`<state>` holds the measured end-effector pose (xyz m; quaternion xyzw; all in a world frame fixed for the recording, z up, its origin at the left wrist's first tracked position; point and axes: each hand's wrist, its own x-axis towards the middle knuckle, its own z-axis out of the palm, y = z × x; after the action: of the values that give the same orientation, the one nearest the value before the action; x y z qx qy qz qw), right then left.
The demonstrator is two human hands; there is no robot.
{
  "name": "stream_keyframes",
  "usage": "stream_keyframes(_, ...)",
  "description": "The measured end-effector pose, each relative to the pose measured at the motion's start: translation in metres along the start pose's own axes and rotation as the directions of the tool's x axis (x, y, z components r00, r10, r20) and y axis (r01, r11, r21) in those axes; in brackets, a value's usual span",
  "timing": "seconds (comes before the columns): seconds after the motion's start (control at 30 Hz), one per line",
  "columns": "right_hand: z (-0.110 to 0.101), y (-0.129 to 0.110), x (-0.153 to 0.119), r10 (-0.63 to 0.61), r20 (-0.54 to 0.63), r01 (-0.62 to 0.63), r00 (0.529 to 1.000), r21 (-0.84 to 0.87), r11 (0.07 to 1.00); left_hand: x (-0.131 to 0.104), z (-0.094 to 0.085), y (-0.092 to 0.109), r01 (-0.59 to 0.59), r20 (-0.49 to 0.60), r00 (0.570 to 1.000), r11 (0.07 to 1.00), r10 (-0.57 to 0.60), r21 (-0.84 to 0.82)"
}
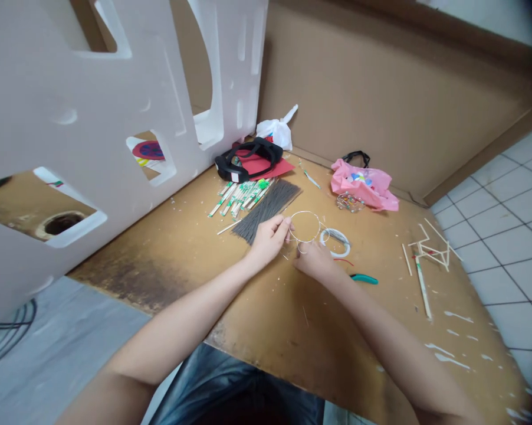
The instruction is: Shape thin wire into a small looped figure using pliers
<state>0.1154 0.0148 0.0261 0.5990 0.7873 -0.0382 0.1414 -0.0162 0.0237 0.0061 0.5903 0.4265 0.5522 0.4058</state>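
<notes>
One wire ring (305,212), closed: some loops formed, top bare. My left grip (270,237) pinches it, right grip (314,260) grasps its underside, mid-counter (266,319), behind the front edge.

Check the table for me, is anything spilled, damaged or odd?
Yes: white smears streak the tabletop on its right, possibly dried spills, and a dark stain discolors its left edge, unlike the tan middle.

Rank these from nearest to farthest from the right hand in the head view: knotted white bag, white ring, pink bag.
Nearest to the right hand first:
1. White ring: just beyond the hand, slightly to its right.
2. Pink bag: farther back, to the right.
3. Knotted white bag: at the back, to the left.
</notes>
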Motion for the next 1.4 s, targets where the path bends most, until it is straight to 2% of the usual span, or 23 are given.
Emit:
stream_keyframes(0.23, 0.0, -0.008, 0.001, -0.065, 0.022, 0.066, 0.998, -0.053, 0.996, -0.007, 0.002, 0.005, -0.127, 0.07, 0.991, 0.98, 0.117, 0.153)
stream_keyframes(0.47, 0.011, 0.008, -0.002, -0.158, -0.141, 0.171, 0.977, 0.085, 0.982, -0.009, 0.003, 0.006, -0.083, 0.097, 0.992, 0.994, 0.076, 0.073)
stream_keyframes(0.53, 0.008, 0.019, -0.003, -0.164, -0.179, 0.195, 0.97, 0.174, 0.965, -0.009, 0.003, 0.009, -0.019, 0.132, 0.991, 1.0, 0.021, -0.021)
stream_keyframes(0.6, 0.006, 0.032, -0.006, -0.136, -0.211, 0.191, 0.968, 0.266, 0.945, -0.008, 0.004, 0.011, 0.108, 0.185, 0.98, 0.972, -0.07, -0.206)
stream_keyframes(0.63, 0.006, 0.039, -0.009, -0.108, -0.23, 0.177, 0.967, 0.306, 0.935, -0.006, 0.004, 0.011, 0.19, 0.213, 0.969, 0.927, -0.125, -0.322)
stream_keyframes(0.7, 0.009, 0.051, -0.014, -0.053, -0.263, 0.154, 0.963, 0.38, 0.912, -0.003, 0.004, 0.009, 0.349, 0.268, 0.933, 0.776, -0.239, -0.526)
stream_keyframes(0.77, 0.016, 0.061, -0.019, -0.028, -0.275, 0.153, 0.961, 0.446, 0.882, 0.0, 0.005, 0.006, 0.465, 0.359, 0.883, 0.67, -0.303, -0.578)
stream_keyframes(0.83, 0.023, 0.071, -0.022, -0.018, -0.275, 0.16, 0.961, 0.505, 0.848, 0.0, 0.007, 0.002, 0.483, 0.356, 0.872, 0.698, -0.335, -0.528)
stream_keyframes(0.93, 0.026, 0.092, -0.025, 0.056, -0.3, 0.132, 0.952, 0.571, 0.811, -0.005, 0.011, 0.002, 0.428, 0.388, 0.875, 0.838, -0.29, -0.338)
stream_keyframes(1.03, 0.016, 0.116, -0.032, 0.167, -0.363, 0.093, 0.917, 0.6, 0.795, -0.013, 0.014, 0.005, 0.318, 0.474, 0.849, 0.942, -0.233, -0.106)
stream_keyframes(1.1, 0.005, 0.126, -0.04, 0.206, -0.408, 0.097, 0.89, 0.608, 0.788, -0.018, 0.016, 0.007, 0.223, 0.496, 0.846, 0.975, -0.196, 0.004)
stream_keyframes(1.17, -0.005, 0.128, -0.049, 0.191, -0.431, 0.152, 0.882, 0.643, 0.751, -0.022, 0.018, 0.006, 0.125, 0.5, 0.852, 0.987, -0.157, 0.097)
stream_keyframes(1.27, -0.012, 0.116, -0.059, 0.069, -0.424, 0.241, 0.903, 0.631, 0.737, -0.024, 0.02, 0.004, 0.017, 0.503, 0.856, 0.98, -0.117, 0.199)
stream_keyframes(1.33, -0.011, 0.106, -0.062, -0.012, -0.465, 0.302, 0.885, 0.555, 0.775, -0.024, 0.02, 0.003, 0.007, 0.518, 0.847, 0.977, -0.12, 0.213)
stream_keyframes(1.4, -0.01, 0.099, -0.063, -0.072, -0.506, 0.343, 0.86, 0.467, 0.815, -0.024, 0.021, 0.002, 0.051, 0.541, 0.827, 0.98, -0.149, 0.191)
